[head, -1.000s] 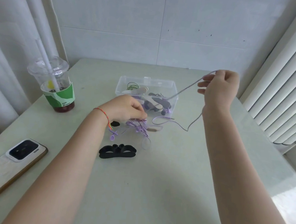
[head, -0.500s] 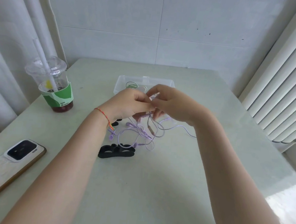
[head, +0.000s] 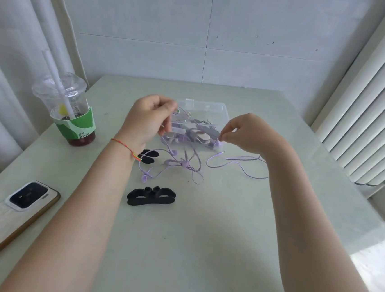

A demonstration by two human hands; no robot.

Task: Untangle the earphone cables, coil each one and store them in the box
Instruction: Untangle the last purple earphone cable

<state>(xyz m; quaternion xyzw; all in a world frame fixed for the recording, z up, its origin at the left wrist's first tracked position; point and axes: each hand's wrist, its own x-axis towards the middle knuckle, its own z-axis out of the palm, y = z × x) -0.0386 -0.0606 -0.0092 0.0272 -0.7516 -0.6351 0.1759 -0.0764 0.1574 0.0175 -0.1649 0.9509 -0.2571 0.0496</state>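
Both hands pinch the purple cable [head: 186, 166]: left hand [head: 150, 118] lifts 1 strand, right hand [head: 242, 134] pulls sideways, likely spreading the tangle before the box [head: 210, 106].

Tangled lilac earphone cable [head: 182, 163] – before clear box [head: 214, 108]; uncoiled

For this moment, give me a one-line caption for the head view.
Left hand and right hand pinch a tangled purple earphone cable above the clear box.
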